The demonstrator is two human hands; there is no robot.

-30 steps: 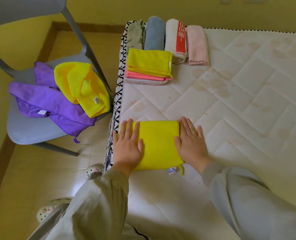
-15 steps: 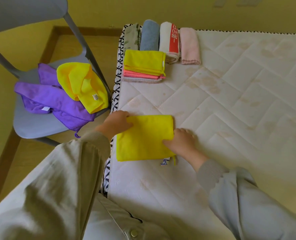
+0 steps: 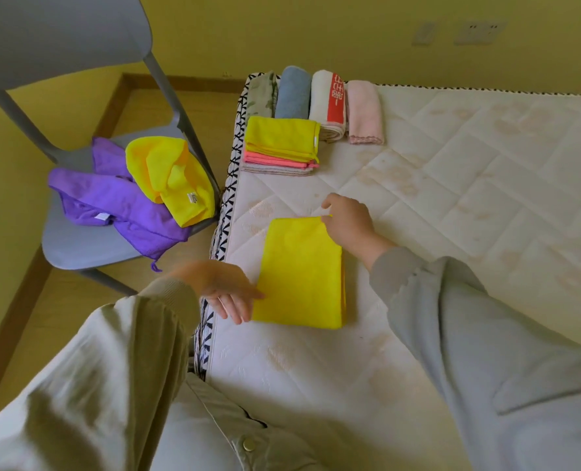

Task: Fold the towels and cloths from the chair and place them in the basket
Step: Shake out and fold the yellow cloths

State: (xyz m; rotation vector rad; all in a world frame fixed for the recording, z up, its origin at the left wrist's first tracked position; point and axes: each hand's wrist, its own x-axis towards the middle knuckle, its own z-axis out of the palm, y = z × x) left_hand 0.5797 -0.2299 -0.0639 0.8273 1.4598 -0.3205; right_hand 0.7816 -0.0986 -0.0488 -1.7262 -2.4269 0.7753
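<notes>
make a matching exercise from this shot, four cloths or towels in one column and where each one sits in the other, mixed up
Things
1. purple cloth
2. blue towel
3. pink towel
4. nearest yellow cloth

Places
a. right end of the far row on the mattress
b. on the chair seat, partly under a crumpled yellow cloth
c. flat on the mattress, touched by the left hand and right hand
d. second from the left in the far row

Pairs: 1-b, 2-d, 3-a, 4-c

Head camera looks down, near the mattress (image 3: pixel 469 205)
</notes>
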